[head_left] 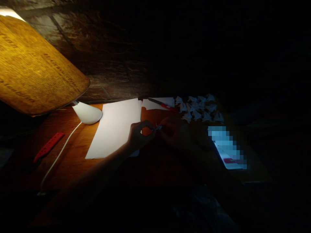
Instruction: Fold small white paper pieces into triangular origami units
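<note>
Over the wooden table, my left hand (140,132) pinches a small folded piece of paper (158,127) between thumb and fingertips. My right hand (173,132) is in deep shadow and meets the same piece from the other side, its fingers closed at it. The paper's exact shape is too small and dim to make out. A stack of white paper sheets (116,124) lies just left of my hands. Behind my right hand sit several folded white paper figures (196,115) in a cluster.
A lamp with a printed yellow shade (41,68) and white base (88,113) stands at left, its white cord (60,152) trailing forward. Nearby lies a red slotted strip (50,146). A red-handled tool with a dark blade (167,106) rests on smaller sheets (148,104). A lit phone (229,158) lies right.
</note>
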A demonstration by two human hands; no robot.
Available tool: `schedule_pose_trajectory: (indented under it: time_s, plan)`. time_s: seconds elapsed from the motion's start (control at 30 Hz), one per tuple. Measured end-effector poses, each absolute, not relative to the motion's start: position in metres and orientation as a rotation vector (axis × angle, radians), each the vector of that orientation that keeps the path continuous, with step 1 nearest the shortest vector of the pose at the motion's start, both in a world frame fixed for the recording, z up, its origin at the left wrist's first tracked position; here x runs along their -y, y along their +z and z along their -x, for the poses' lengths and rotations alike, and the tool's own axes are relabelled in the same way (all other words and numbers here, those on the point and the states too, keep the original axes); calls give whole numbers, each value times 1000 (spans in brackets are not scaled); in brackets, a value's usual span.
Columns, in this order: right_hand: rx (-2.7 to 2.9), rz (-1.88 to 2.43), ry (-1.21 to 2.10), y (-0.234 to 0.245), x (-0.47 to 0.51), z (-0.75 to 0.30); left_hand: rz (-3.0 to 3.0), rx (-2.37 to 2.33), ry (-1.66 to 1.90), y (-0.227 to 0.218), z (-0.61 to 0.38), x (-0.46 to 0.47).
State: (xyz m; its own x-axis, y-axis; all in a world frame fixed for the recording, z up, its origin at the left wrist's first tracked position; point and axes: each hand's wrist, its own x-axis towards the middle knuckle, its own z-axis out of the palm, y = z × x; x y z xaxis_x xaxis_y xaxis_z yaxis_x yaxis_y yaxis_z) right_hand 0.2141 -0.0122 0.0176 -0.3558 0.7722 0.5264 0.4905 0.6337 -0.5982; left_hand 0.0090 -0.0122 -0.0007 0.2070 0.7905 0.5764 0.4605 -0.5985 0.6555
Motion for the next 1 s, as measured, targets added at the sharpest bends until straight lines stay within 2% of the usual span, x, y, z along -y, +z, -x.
schedule_pose_trajectory:
  time_s: [1.0]
  plan:
    - [2001,855,667,19,7,-221,-1859,-1110,1299,-2,-6,9]
